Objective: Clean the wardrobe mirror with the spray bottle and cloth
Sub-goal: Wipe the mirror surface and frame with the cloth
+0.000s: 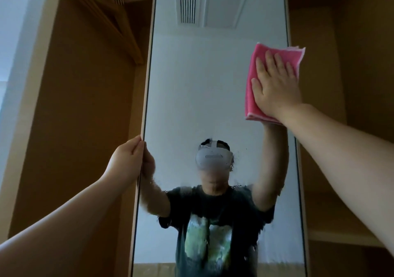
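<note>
The tall wardrobe mirror (202,89) fills the middle of the view, its glass reflecting me. My right hand (275,85) lies flat, fingers spread, pressing a folded pink cloth (253,106) against the glass near the mirror's upper right edge. The cloth's top corner overhangs the right frame. My left hand (125,161) is closed around the mirror's left edge at mid height. Spray droplets and wet streaks show on the lower glass around the reflected shoulders and shirt. No spray bottle is in view.
Open wooden wardrobe compartments flank the mirror. Several wooden hangers (110,23) hang on a rail at the upper left. A wooden shelf (332,232) sits at the lower right. A pale wall (15,42) borders the far left.
</note>
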A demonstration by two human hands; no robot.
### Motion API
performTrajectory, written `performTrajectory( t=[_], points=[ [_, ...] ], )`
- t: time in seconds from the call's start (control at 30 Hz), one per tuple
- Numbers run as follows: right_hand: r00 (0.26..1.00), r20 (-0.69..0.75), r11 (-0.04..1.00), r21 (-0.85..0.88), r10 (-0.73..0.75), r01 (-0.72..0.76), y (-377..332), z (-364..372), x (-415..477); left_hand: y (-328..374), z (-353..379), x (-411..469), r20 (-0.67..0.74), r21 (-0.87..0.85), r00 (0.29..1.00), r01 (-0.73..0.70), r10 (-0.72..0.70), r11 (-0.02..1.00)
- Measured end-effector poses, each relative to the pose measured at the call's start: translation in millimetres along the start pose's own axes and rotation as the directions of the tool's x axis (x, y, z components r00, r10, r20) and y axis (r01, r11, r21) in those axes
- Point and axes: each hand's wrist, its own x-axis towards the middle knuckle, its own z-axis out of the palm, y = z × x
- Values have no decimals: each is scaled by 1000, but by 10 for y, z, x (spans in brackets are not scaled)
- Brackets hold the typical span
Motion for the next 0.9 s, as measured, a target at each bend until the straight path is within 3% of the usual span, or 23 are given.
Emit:
performTrajectory(
  t=[0.6, 0.9],
  points=[
    [999, 47, 999, 48, -24, 22, -283, 259, -1459, -50, -108, -41, 102, 47, 992, -73, 68, 996],
    [996, 60, 996, 69, -63, 59, -318, 291, -1719, -5, -141, -78, 117, 87, 988, -110, 99, 990]
  ],
)
